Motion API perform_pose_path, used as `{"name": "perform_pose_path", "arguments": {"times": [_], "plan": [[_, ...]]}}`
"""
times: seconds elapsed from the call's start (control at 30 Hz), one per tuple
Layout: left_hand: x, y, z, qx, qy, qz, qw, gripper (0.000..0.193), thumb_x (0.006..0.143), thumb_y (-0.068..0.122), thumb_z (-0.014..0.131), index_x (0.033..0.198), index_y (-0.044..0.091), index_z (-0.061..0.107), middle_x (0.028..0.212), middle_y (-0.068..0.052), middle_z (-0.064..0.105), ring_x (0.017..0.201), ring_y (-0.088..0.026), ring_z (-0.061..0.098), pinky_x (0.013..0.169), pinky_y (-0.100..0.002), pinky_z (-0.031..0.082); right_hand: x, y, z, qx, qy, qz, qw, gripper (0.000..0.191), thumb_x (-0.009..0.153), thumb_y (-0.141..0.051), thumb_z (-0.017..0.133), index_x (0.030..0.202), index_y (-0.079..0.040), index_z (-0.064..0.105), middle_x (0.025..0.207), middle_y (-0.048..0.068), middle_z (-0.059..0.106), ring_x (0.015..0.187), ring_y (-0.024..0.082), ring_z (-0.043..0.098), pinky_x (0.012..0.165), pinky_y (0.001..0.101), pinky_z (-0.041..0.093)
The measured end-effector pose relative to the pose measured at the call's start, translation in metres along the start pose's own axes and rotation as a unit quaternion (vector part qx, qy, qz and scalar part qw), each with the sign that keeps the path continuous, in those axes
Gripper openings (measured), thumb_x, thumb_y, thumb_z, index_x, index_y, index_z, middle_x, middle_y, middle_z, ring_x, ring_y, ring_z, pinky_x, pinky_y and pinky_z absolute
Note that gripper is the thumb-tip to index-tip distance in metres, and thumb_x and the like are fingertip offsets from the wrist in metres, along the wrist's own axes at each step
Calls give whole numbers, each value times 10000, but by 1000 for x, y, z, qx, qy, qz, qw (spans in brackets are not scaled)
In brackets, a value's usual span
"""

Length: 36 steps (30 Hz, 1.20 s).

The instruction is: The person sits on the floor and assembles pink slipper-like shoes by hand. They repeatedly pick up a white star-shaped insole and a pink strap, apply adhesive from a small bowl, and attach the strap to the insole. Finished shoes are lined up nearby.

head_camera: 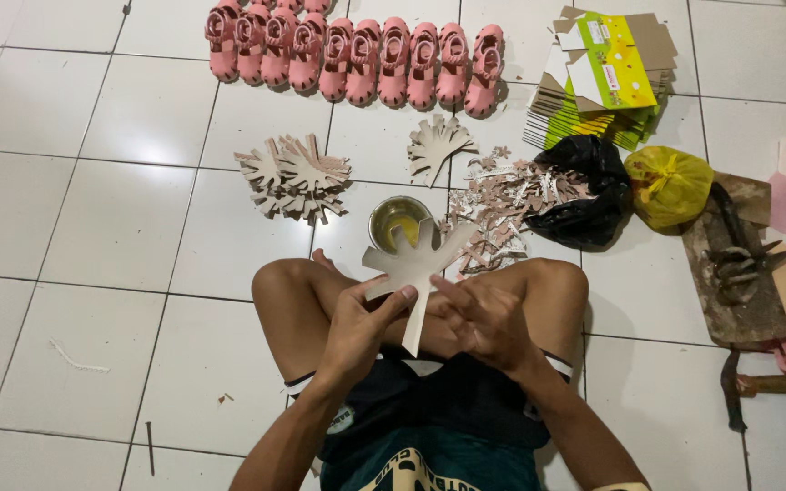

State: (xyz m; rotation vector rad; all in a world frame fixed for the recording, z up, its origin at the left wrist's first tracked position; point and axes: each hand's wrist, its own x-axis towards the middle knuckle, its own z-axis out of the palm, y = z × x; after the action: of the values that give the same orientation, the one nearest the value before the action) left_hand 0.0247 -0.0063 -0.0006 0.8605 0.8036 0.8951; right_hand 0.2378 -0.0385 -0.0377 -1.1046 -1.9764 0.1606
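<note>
I sit cross-legged on a white tiled floor. My left hand (363, 320) pinches a beige cut-out piece with several branching tabs (417, 263), holding it upright above my knees. My right hand (481, 318) is beside it, fingers spread and touching the piece's lower stem. Just beyond the piece stands a small round tin with yellow glue (398, 221).
A pile of the same cut-outs (295, 176) lies ahead left, one more (437, 143) in the middle. Scraps (511, 195), a black bag (587, 186), a yellow bag (668, 185), flat boxes (604, 80), a row of pink sandals (357, 53), tools on a board (740, 264).
</note>
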Motion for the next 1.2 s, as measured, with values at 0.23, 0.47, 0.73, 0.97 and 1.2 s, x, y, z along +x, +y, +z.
{"name": "perform_pose_path", "arguments": {"times": [0.23,0.47,0.73,0.97,1.2], "plan": [[-2,7,0,41,16,-3,999,291,956,162,705,1105,-87,724,981,-109,774,885,-119,724,833,-264,595,3,5,-5,-44,-10,-27,999,550,919,-137,705,1447,-203,563,871,62,625,681,205,635,599,380,559],[-4,14,1,54,20,1,998,290,954,161,705,1107,-84,728,985,-119,784,870,-126,729,793,-254,584,1,7,-4,-64,-9,-76,995,493,936,-149,735,1402,-223,594,945,41,616,665,148,631,564,315,566],[-1,15,2,110,58,28,992,298,963,175,706,1093,-91,743,976,-123,786,863,-129,723,786,-252,578,3,-5,-4,-35,-2,-42,999,436,932,-106,677,1356,-193,621,1022,62,642,705,149,668,573,334,567],[0,14,3,77,58,48,994,332,940,203,720,1092,-92,727,979,-98,781,879,-126,733,815,-245,592,1,-3,5,-7,1,-21,1000,436,915,-50,652,1340,-147,676,1017,55,655,757,190,675,660,364,585],[23,-9,-40,127,220,-5,967,381,936,250,720,1120,-83,738,899,-94,752,745,-152,681,673,-287,591,-44,23,50,378,-63,248,890,542,1042,-168,577,1557,-128,414,1235,142,623,1031,237,640,904,342,555]]}}
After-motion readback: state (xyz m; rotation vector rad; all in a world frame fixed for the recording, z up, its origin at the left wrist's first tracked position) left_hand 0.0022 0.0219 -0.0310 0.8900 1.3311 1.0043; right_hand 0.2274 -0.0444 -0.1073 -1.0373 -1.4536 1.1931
